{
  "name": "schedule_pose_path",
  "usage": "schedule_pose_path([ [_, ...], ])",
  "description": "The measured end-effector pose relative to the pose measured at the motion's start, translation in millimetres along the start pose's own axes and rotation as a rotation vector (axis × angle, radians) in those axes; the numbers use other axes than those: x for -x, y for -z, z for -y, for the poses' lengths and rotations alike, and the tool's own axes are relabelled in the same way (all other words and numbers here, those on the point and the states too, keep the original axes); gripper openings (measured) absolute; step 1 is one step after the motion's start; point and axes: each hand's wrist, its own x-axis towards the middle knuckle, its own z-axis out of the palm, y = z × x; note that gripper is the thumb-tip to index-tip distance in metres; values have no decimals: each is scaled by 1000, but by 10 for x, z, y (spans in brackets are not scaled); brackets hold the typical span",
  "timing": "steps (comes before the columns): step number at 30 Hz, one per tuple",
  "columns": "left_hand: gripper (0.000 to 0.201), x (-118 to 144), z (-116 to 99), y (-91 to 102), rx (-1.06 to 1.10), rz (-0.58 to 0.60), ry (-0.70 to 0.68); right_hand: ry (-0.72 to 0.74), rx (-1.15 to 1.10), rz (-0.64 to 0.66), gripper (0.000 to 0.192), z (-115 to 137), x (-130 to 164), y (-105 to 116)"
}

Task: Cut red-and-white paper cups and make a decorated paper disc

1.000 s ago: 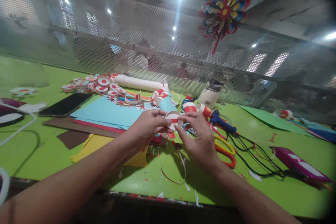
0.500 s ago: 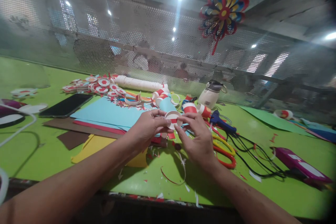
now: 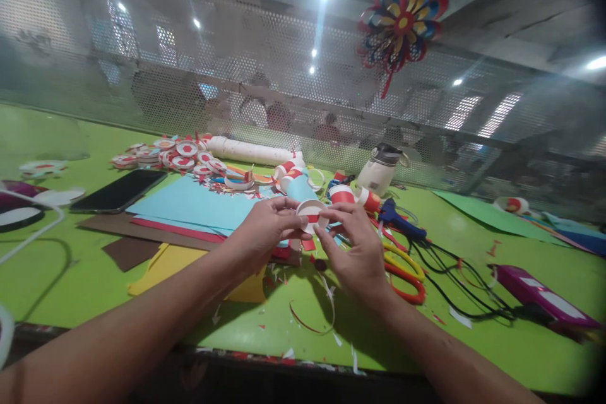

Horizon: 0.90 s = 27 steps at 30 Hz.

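Note:
Between my two hands is a small white paper ring with a red band; it looks like a cut piece of paper cup. My left hand pinches its left side between thumb and fingers. On its right side, the thumb and fingertips of my right hand grip the edge. Just behind the ring lies a light blue paper cup, and beyond my right hand stands a red and white paper cup. Scissors with yellow and red handles rest beside my right wrist.
Light blue paper sheets and a phone lie left. A heap of red and white paper discs sits behind them. To the right are a blue glue gun, a flask, cables and a purple device.
Both hands stay almost in place around the paper ring. Only a very slight shift shows; nothing has been let go or picked up.

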Motion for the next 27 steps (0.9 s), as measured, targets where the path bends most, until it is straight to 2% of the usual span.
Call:
schedule_pose_path([
  [4, 31, 4, -13, 11, -48, -11, -16, -43, -75, 4, 18, 37, -5, 16],
  [11, 31, 58, -60, -12, -123, 78, -70, -266, -233, -56, 22, 39, 1, 28],
  [14, 30, 78, -87, -36, -167, 84, -116, -317, -315, -18, 22, 22, -6, 36],
  [21, 20, 90, -101, -34, -307, 122, -262, -319, -360, 39, 17, 53, -30, 77],
  [27, 21, 120, -107, -35, -348, 150, -300, -306, -351, 35, 15, 62, -31, 104],
])
